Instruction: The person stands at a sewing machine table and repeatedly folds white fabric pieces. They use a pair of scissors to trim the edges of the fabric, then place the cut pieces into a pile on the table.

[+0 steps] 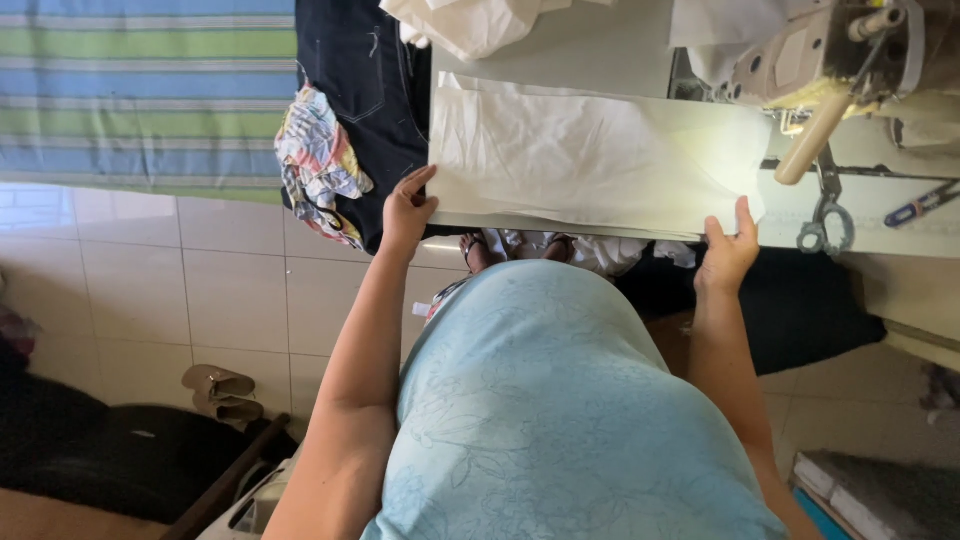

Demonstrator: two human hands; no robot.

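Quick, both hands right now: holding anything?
Left hand: pinching the near left corner of the cream fabric.
Right hand: gripping its near right edge.

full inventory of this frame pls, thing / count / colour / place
fabric piece: 1, cream, flat on table, both hands at its near edge
table: 1, pale, top centre
sewing machine: 1, beige, top right
scissors: 1, metal, right of fabric
dark garment: 1, navy, hanging off table's left end
patterned cloth: 1, multicolour, on dark garment
striped cloth: 1, blue-green, top left
sandals: 1 pair, tan, tiled floor
left hand: on fabric's left corner
right hand: on fabric's right corner
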